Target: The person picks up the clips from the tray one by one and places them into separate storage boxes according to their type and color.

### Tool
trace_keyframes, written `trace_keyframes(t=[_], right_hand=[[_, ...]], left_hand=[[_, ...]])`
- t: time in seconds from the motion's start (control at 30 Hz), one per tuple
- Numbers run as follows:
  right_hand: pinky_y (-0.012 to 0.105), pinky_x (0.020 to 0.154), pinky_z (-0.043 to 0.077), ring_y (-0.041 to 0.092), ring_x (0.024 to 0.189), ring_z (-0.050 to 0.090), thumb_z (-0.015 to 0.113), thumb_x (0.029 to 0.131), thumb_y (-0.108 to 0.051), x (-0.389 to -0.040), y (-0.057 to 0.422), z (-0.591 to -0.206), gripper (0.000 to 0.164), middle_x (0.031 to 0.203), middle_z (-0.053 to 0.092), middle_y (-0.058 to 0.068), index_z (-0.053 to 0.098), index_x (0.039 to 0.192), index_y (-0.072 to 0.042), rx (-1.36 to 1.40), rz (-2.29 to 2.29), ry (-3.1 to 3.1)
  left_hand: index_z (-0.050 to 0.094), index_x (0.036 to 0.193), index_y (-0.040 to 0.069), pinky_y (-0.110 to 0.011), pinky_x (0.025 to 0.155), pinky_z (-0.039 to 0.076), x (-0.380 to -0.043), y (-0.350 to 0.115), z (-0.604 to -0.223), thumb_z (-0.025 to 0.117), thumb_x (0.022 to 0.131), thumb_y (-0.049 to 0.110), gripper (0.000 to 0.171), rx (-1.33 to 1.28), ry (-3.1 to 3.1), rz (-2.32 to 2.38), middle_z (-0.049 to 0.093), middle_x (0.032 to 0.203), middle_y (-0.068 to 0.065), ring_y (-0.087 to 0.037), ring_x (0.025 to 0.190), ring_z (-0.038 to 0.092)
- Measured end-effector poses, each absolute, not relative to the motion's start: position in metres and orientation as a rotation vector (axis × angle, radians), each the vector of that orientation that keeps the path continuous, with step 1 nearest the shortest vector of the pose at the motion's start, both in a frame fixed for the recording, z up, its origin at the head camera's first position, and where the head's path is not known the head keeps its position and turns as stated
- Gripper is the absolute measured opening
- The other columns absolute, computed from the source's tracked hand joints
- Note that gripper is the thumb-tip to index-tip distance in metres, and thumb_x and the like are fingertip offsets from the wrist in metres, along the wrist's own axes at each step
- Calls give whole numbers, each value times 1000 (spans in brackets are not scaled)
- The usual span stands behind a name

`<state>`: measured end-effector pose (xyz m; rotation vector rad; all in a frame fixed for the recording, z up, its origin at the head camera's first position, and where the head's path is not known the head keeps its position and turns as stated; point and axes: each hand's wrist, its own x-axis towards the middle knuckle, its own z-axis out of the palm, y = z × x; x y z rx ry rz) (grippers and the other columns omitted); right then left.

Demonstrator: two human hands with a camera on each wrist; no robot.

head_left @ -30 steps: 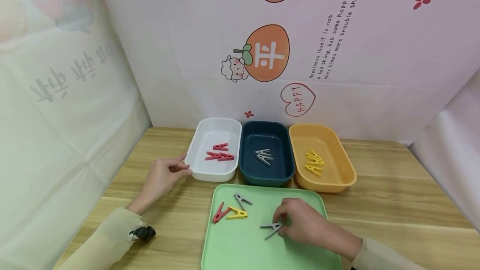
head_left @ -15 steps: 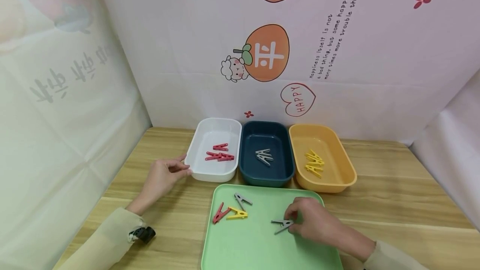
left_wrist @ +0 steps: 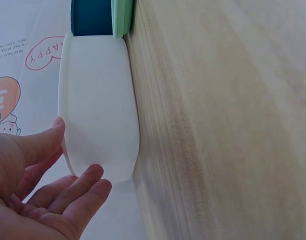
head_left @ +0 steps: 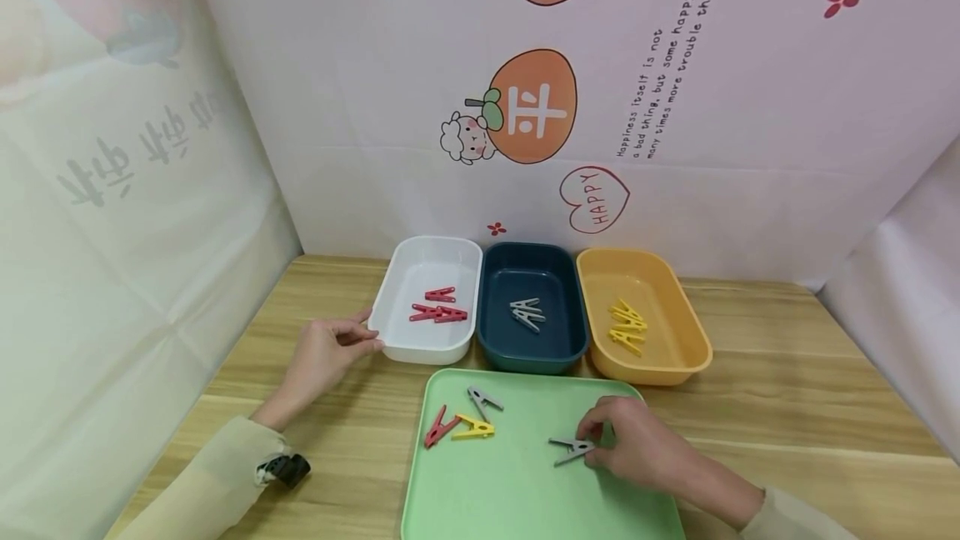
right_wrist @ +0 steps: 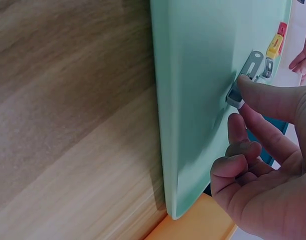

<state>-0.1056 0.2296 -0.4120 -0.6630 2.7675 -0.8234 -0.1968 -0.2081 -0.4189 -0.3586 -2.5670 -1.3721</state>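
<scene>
My right hand (head_left: pixel 637 448) pinches a grey clothespin (head_left: pixel 574 448) by one end between thumb and index finger. The clothespin is low over the right half of the green tray (head_left: pixel 495 502), legs pointing left; whether it touches the tray is unclear. In the right wrist view, the thumb lies along the grey clothespin (right_wrist: pixel 249 67). My left hand (head_left: pixel 326 361) holds the near left corner of the white bin (head_left: pixel 420 352), thumb at the rim in the left wrist view. A grey clothespin (head_left: pixel 483 399), a yellow one (head_left: pixel 474 427) and a red one (head_left: pixel 438 428) lie at the tray's upper left.
Red clothespins (head_left: pixel 438 313) lie in the white bin. Beside it stand a dark blue bin (head_left: pixel 532 357) with grey clothespins (head_left: pixel 527 314) and an orange bin (head_left: pixel 667 369) with yellow clothespins (head_left: pixel 627 327). A printed cloth (head_left: pixel 360 107) hangs behind the wooden table (head_left: pixel 787 398).
My right hand has slid the pinched grey clothespin a little to the right over the tray. My left hand stays on the white bin, and the other clothespins lie as before.
</scene>
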Motion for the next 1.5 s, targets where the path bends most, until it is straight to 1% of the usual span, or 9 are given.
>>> trace_keyframes(t=[0.23,0.5,0.7,0.97,1.2,1.5], right_hand=[[29,72,50,8,80,56,94,77,-12,-107,232,-411,23,84,63,-16,79,90,-24,-639,-839,2765],[29,72,50,7,80,57,94,77,-9,-105,232,-413,23,83,63,-17,79,88,-23,-651,-873,2772],[26,69,48,7,79,57,93,77,-9,-104,232,-413,23,82,65,-17,79,87,-23,-605,-886,2750],[26,64,45,10,77,55,94,78,-11,-104,232,-410,21,83,68,-16,79,87,-23,-518,-880,2742],[25,63,46,8,76,56,94,77,-12,-102,234,-407,21,81,68,-19,80,85,-24,-553,-880,2763],[25,61,45,10,74,55,93,79,-11,-104,235,-401,19,81,70,-19,81,88,-23,-559,-937,2740]], left_hand=[[82,88,5,-19,73,59,-198,-209,-419,88,86,3,6,-365,-2552,-1374,68,131,-21,-38,113,72],[82,89,4,-20,75,59,-197,-209,-418,87,86,3,6,-366,-2551,-1390,68,131,-21,-38,116,70],[82,90,4,-24,76,61,-197,-208,-417,88,86,3,6,-366,-2554,-1384,68,130,-21,-38,116,70],[82,89,4,-23,75,61,-197,-208,-418,87,86,3,6,-370,-2553,-1373,68,130,-21,-38,115,71],[82,87,5,-23,75,61,-198,-209,-420,88,86,3,6,-369,-2555,-1369,69,128,-22,-37,116,70],[82,87,4,-22,76,60,-198,-208,-421,88,86,3,6,-367,-2549,-1378,69,128,-22,-37,115,71]])
